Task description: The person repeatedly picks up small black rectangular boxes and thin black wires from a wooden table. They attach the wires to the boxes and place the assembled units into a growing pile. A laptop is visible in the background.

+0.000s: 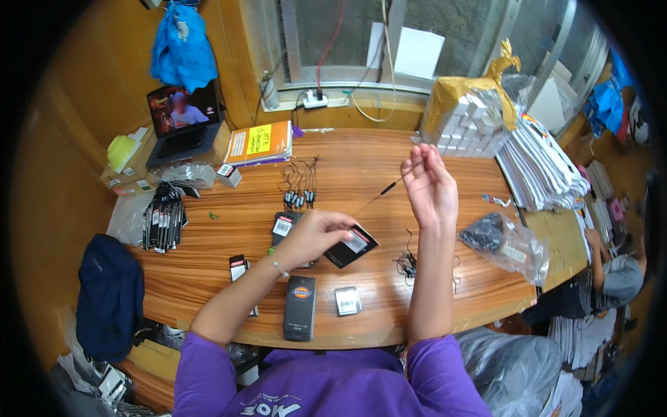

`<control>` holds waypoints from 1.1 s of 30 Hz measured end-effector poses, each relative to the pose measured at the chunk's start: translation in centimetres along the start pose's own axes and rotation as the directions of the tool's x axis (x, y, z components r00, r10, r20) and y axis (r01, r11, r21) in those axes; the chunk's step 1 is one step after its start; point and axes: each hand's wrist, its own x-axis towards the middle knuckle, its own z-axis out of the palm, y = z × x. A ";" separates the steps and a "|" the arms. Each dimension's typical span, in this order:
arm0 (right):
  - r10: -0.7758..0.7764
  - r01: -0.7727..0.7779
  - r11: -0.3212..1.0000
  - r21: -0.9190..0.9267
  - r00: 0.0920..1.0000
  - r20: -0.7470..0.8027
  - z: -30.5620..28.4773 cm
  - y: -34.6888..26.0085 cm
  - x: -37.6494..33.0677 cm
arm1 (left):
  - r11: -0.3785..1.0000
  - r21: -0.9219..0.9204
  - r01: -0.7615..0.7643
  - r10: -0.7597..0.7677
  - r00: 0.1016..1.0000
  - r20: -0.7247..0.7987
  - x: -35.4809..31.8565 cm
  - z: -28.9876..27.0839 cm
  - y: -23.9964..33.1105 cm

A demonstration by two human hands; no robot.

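My left hand (321, 235) pinches a black hang tag (366, 250) with a white barcode sticker on it, above the middle of the wooden table. From the tag a thin black string (388, 188) with a small plastic piece runs up to my raised right hand (431, 184), whose curled fingertips hold its far end. Partly hidden behind my left hand lies a stack of black tags (283, 226). Closer to me are a tall dark stack of tags (299, 313) and a small pile of white stickers (347, 301). Loose black strings (406, 264) lie beside my right forearm.
More strings (299, 199) lie at the table's middle, and bundled tags (165, 222) at left. A laptop (182, 125) and folders (260, 142) stand at the back left. White boxes (467, 128), papers (538, 167) and a plastic bag (504, 244) occupy the right; another person (618, 274) is beyond.
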 end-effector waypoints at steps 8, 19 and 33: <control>-0.105 0.206 0.864 -0.460 0.966 0.235 1.0 1.8 0.8 | 0.985 -0.152 -0.087 0.018 0.912 -0.410 -0.8 -4.7 0.0; 0.108 -0.101 0.994 -0.044 0.969 0.222 0.0 1.2 2.0 | 0.978 -0.172 -0.116 0.013 0.864 -0.504 -0.6 -3.6 1.0; 0.176 -0.185 0.983 0.008 0.945 0.276 -0.3 1.5 2.3 | 0.970 -0.215 -0.110 0.016 0.918 -0.397 -1.0 -2.0 2.0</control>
